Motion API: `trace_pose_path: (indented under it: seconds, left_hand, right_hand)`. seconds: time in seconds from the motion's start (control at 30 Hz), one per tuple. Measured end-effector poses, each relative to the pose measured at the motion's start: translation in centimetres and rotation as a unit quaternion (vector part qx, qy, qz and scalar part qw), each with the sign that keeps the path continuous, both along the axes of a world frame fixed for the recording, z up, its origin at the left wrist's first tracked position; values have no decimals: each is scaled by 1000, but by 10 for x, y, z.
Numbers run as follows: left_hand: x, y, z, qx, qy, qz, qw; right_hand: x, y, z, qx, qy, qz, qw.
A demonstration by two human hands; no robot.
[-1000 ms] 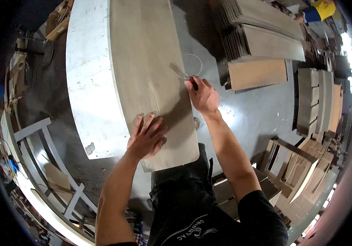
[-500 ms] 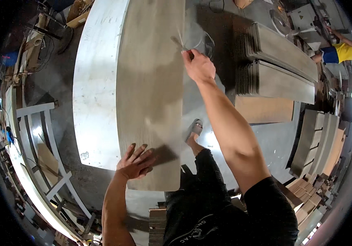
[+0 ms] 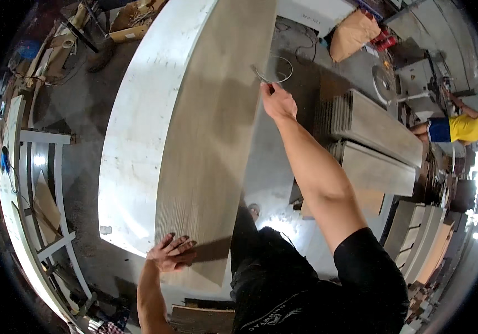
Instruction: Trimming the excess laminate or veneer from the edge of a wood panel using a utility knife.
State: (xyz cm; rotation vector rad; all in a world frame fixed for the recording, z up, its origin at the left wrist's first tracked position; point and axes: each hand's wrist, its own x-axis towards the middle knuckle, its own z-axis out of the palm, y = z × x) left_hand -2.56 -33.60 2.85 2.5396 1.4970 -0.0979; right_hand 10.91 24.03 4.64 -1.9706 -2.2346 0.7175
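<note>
A long grey-brown wood-grain panel lies lengthwise before me on a white board that shows along its left side. My left hand rests on the panel's near left edge, fingers stretched out. At the panel's right edge, farther away, my right hand is closed in a pinch. A thin pale strip or wire curls in a loop from its fingertips; its exact kind is unclear.
Stacks of similar panels stand to the right. A white frame is on the left. A paper sack and a cable lie at the far right. A person in a yellow shirt is beyond the stacks.
The view has turned, so the panel now slants to the right. My right hand still pinches the strip near the panel's edge, and my left remains at its near end.
</note>
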Motion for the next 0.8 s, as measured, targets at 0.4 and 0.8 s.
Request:
trace_pose_path:
  seconds: [0.4, 0.8]
  left_hand:
    - [7, -16, -3, -108, -2, 20, 994]
    - [25, 76, 78, -515, -49, 169, 839]
  right_hand:
    - [-67, 212, 7, -7, -31, 15, 999]
    - [-120, 406, -3, 2, -4, 5, 1000]
